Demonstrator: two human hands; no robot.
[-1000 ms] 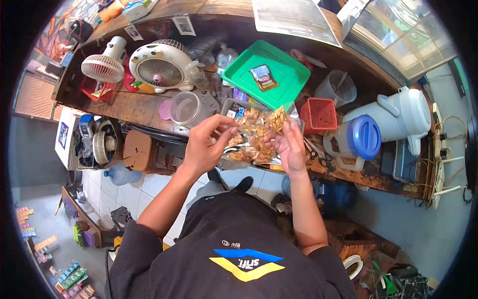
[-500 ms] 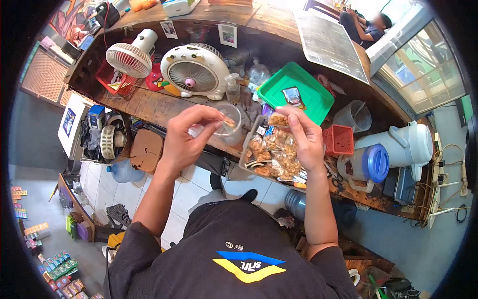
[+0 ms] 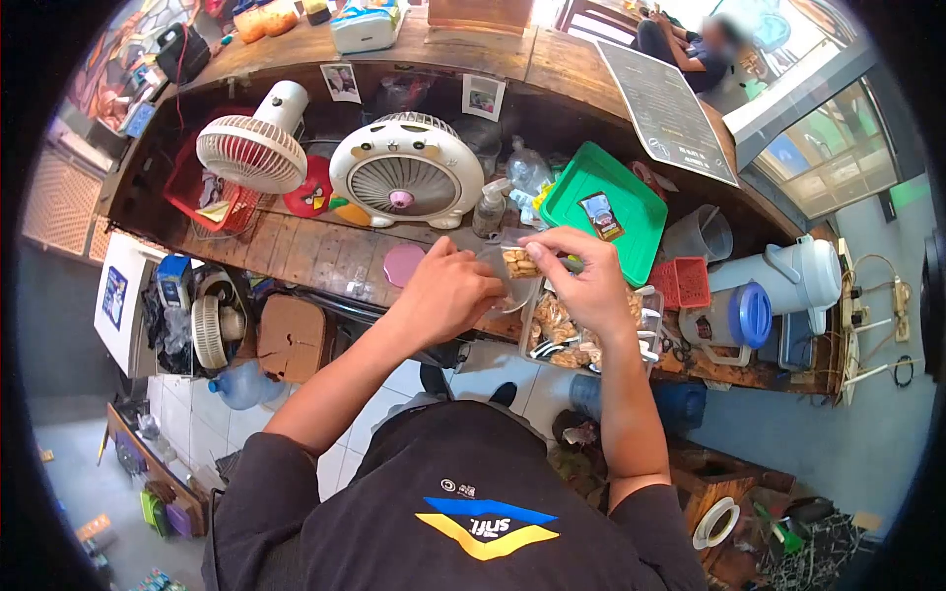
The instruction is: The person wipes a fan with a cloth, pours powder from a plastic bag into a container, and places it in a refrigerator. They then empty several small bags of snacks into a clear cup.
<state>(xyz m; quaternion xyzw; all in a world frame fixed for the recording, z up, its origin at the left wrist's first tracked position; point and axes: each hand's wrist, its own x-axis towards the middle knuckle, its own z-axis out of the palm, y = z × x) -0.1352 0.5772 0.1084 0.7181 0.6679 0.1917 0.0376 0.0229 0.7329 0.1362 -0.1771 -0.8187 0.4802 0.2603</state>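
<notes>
Pinched in my right hand (image 3: 589,281) is a small clear plastic bag of brown snack pieces (image 3: 516,262), above the counter. My left hand (image 3: 448,294) is closer to the body, its fingers curled together close to the bag; what they hold, if anything, is hidden. A clear plastic cup (image 3: 514,295) shows partly between the two hands. Under my right hand, a clear plastic box (image 3: 645,340) holds several bags of the same kind of snack. A round pink disc (image 3: 403,265) lies on the counter left of my left hand.
Behind the hands stand a white animal-faced fan (image 3: 409,177), a pump bottle (image 3: 489,212) and a green tray (image 3: 641,229) with a sachet. To the right are a red basket (image 3: 682,284), a blue-lidded pitcher (image 3: 744,317) and a thermos jug (image 3: 788,281). A person (image 3: 695,54) sits beyond the counter.
My left hand has moved right, toward the bag in my right hand, and its fingers have turned downward. The pink disc has come into sight. The camera view has shifted slightly.
</notes>
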